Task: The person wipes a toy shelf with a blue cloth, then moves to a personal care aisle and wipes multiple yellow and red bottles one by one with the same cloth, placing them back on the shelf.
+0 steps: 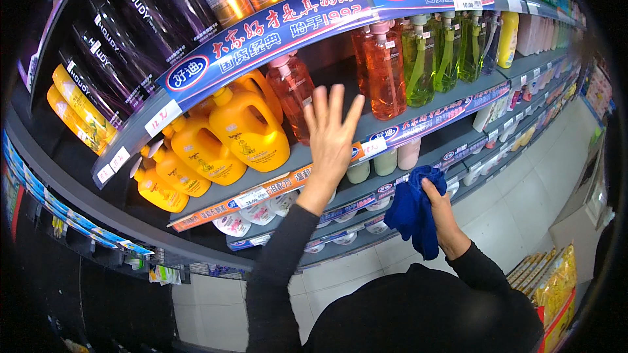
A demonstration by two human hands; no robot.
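Observation:
My left hand [332,132] is raised before the middle shelf with its fingers spread and nothing in it. Just behind its fingers stands a red pump bottle [293,88], partly hidden by the hand; whether they touch I cannot tell. To the right, across a dark gap, another red pump bottle [387,73] stands near the shelf's front. Orange jugs with handles [250,130] fill the left part of this shelf. Lower right, my right hand [441,211] grips a crumpled blue cloth [416,211], which hangs down in front of the lower shelves.
Green pump bottles [419,63] line the shelf further right. A blue printed shelf strip [274,29] runs above, below black spray cans [147,14]. White-capped bottles [257,212] occupy a lower shelf. Yellow packets [557,274] stand at the lower right, beside the tiled floor [510,206].

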